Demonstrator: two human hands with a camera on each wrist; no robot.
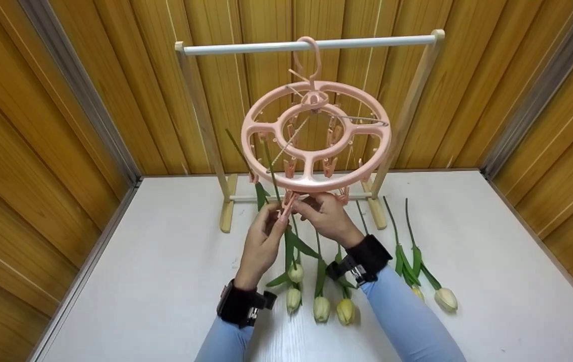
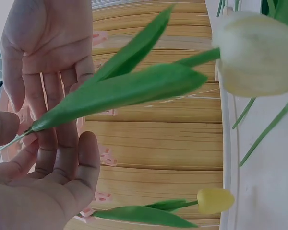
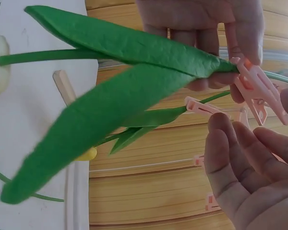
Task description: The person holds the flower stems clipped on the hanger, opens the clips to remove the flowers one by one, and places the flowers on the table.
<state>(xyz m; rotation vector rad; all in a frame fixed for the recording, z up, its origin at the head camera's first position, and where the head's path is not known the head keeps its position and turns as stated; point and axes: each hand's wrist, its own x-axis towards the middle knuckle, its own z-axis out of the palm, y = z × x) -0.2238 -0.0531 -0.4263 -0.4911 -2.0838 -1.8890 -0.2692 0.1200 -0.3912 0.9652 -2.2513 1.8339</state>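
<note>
A pink round clip hanger [image 1: 309,168] hangs before me, with pink clothespins around it. Both hands meet at one clothespin [image 3: 261,91] at its front edge, and the jaws stand on a tulip's stem. My left hand [image 1: 265,244] pinches the stem at those jaws. The thumb and fingers of my right hand [image 1: 334,218] hold the clothespin near its handles, the other fingers loosely bent. That tulip [image 2: 257,55], white with green leaves [image 3: 129,96], points head down. Another clothespin carries a yellow tulip [image 2: 215,200].
The hanger's hook goes over the white rod [image 1: 367,42] of a wooden stand [image 1: 198,110]. Several tulips lie on the white table [image 1: 161,271], some beneath my hands and others to the right, including a cream one [image 1: 446,299]. Wood-look panels [image 1: 15,151] surround the table.
</note>
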